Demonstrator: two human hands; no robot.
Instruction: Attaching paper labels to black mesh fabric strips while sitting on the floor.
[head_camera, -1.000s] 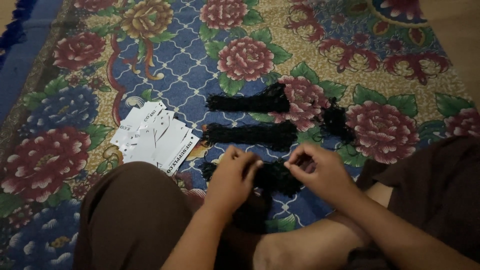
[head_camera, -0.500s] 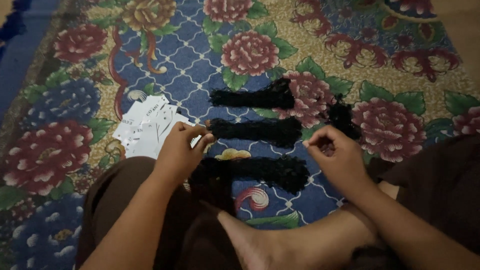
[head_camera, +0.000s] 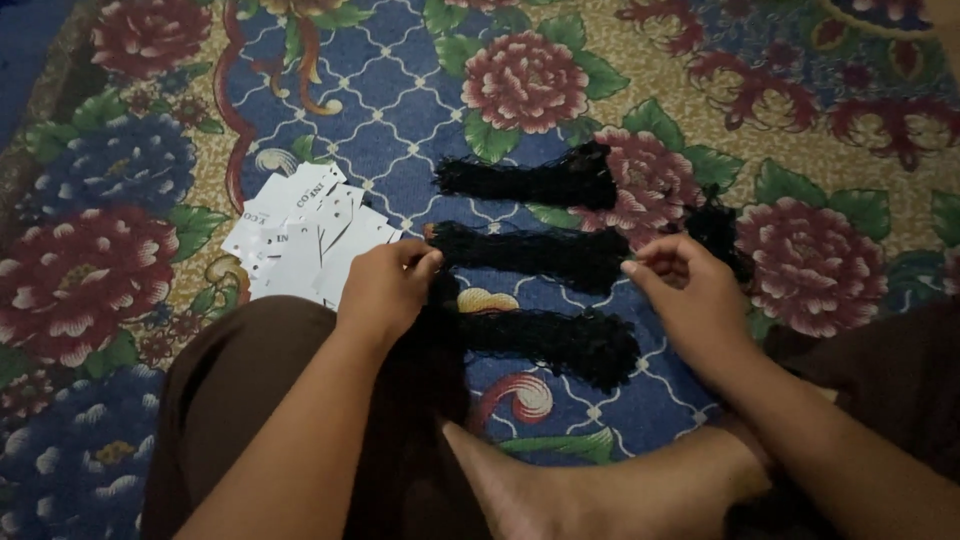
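Three long black mesh bundles lie side by side on a flowered rug (head_camera: 400, 110): a far one (head_camera: 530, 180), a middle one (head_camera: 530, 255) and a near one (head_camera: 560, 345). My left hand (head_camera: 385, 290) is closed at the left end of the near bundle, close to the middle bundle's left tip. My right hand (head_camera: 690, 290) has its fingers curled, and the fingertips touch the right end of the middle bundle. Whether it pinches the mesh is unclear. A smaller black clump (head_camera: 720, 225) lies just beyond my right hand.
A loose pile of white printed cards (head_camera: 300, 235) lies on the rug left of my left hand. My knee in brown cloth (head_camera: 240, 400) and my bare foot (head_camera: 600, 490) fill the near edge. The rug stretches beyond the bundles.
My hands moved apart from a bunched black bundle in front of me, and it now lies stretched out in line with the other two. The right hand rose to the middle bundle's end.
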